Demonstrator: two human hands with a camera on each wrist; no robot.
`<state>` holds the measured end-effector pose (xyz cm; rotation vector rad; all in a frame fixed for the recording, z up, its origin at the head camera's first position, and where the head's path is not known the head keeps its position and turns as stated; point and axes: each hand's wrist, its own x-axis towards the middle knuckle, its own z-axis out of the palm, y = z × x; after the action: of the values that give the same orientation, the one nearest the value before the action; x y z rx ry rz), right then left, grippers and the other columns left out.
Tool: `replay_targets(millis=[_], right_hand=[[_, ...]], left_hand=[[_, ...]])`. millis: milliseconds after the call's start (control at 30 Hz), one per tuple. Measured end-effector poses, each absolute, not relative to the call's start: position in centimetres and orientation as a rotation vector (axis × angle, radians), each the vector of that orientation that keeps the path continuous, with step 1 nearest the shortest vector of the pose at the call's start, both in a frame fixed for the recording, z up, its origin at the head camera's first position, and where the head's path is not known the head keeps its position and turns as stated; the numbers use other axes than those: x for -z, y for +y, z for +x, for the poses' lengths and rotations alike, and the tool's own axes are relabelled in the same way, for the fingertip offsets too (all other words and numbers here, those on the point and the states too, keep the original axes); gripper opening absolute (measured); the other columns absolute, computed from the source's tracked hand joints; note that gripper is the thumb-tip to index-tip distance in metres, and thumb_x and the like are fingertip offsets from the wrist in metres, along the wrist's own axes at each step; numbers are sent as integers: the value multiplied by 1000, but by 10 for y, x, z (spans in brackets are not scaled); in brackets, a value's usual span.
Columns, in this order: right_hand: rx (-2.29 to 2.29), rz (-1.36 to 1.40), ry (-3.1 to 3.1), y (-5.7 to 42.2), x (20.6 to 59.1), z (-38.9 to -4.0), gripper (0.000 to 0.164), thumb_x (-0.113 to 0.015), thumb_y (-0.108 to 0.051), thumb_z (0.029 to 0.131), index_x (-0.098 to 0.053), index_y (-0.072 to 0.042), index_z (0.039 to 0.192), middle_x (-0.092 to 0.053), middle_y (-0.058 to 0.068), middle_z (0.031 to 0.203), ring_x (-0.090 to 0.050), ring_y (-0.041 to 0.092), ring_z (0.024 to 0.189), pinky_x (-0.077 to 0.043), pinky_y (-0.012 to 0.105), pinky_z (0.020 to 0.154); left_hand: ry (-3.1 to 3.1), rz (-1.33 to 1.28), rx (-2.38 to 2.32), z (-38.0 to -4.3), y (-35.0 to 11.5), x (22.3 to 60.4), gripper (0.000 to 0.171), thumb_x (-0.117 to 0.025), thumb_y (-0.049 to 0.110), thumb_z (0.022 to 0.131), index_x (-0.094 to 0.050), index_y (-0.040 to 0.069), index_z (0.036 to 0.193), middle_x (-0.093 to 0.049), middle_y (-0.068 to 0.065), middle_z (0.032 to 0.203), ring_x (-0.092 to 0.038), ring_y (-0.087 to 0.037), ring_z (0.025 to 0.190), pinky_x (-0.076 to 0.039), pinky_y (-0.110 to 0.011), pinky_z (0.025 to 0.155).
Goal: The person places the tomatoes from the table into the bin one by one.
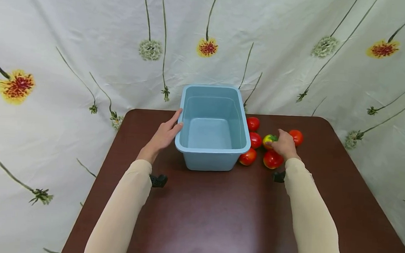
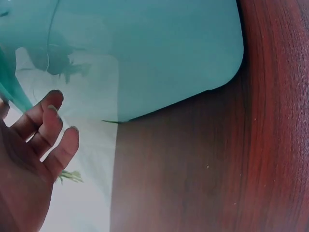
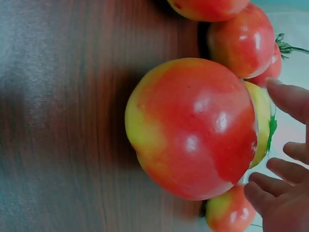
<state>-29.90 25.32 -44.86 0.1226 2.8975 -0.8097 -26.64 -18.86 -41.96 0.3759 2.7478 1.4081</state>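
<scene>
The tabletop (image 1: pixel 204 218) carries all items; the lower frame edge of the head view cuts off most of its near side. The blue bin (image 1: pixel 212 151) stands upright at the far middle of the tabletop, mouth facing up, its long axis running away from the person. The left wrist view crops the bin at the top and left. The left hand (image 1: pixel 161 136) is at the bin's left rim, fingers apart; its thumb and index finger are largely outside the left wrist view. The right hand (image 1: pixel 285 144) is over the yellow-green fruit, thumb and fingers apart; contact cannot be determined. Five red fruits (image 1: pixel 273 159) surround this position: three line the bin's right wall, one sits on the near side, one to the right. The yellow-green fruit (image 1: pixel 268 140) lies among them, its green leafy top directed upward. Its long axis is indistinct, since the hand and the nearest red fruit partly hide it.
</scene>
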Motion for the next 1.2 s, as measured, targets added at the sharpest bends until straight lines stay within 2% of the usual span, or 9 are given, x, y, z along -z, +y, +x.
replay_targets(millis=[133, 267, 367, 567, 600, 767, 1000, 1200], right_hand=[[811, 132, 2842, 260, 452, -299, 79, -67, -23, 88, -26, 8, 148, -38, 32, 145, -40, 48, 127, -34, 57, 110], [807, 129, 2823, 260, 458, -299, 76, -68, -26, 87, -33, 8, 145, -43, 32, 140, -41, 47, 122, -34, 56, 110], [809, 128, 2828, 261, 461, -298, 73, -67, -27, 88, -35, 8, 144, -43, 33, 139, -40, 47, 123, -34, 56, 110], [888, 192, 2821, 264, 468, -294, 75, -67, -25, 88, -33, 8, 146, -41, 34, 142, -38, 48, 126, -33, 57, 110], [909, 204, 2824, 264, 469, -294, 75, -68, -25, 88, -33, 9, 146, -41, 34, 141, -38, 48, 126, -33, 57, 111], [1037, 269, 2848, 266, 475, -295, 76, -73, -25, 84, -39, 9, 143, -45, 33, 140, -38, 50, 126, -31, 55, 111], [1261, 331, 2759, 265, 473, -292, 76, -74, -24, 86, -38, 5, 146, -43, 30, 143, -38, 45, 128, -33, 52, 112], [1317, 254, 2814, 253, 448, -300, 72, -72, -23, 87, -40, 2, 146, -46, 25, 144, -39, 43, 127, -36, 52, 109]], left_hand=[[2676, 346, -1496, -268, -188, 426, 60, -40, 49, 101, -12, 44, 154, -26, -3, 160, -44, -30, 137, -40, -54, 106], [2602, 325, -1578, -267, -191, 428, 58, -41, 47, 101, -13, 50, 151, -28, -4, 160, -52, -34, 128, -51, -55, 92], [2548, 327, -1613, -267, -192, 429, 57, -40, 47, 101, -12, 51, 151, -28, -4, 160, -55, -37, 123, -54, -54, 85], [2511, 311, -1573, -252, -185, 405, 61, -39, 37, 103, -10, 34, 157, -21, -4, 162, -46, -33, 134, -43, -52, 102], [2505, 304, -1577, -251, -185, 403, 61, -40, 37, 103, -10, 33, 157, -21, -4, 162, -47, -33, 133, -44, -52, 102], [2518, 296, -1584, -261, -188, 418, 58, -38, 41, 103, -10, 44, 154, -24, -2, 161, -50, -32, 130, -46, -51, 99], [2520, 299, -1615, -265, -189, 429, 55, -38, 47, 102, -11, 56, 149, -31, -5, 158, -57, -33, 120, -55, -49, 82], [2551, 317, -1609, -264, -188, 430, 57, -37, 45, 102, -10, 49, 152, -26, -4, 160, -50, -32, 129, -44, -54, 100]])
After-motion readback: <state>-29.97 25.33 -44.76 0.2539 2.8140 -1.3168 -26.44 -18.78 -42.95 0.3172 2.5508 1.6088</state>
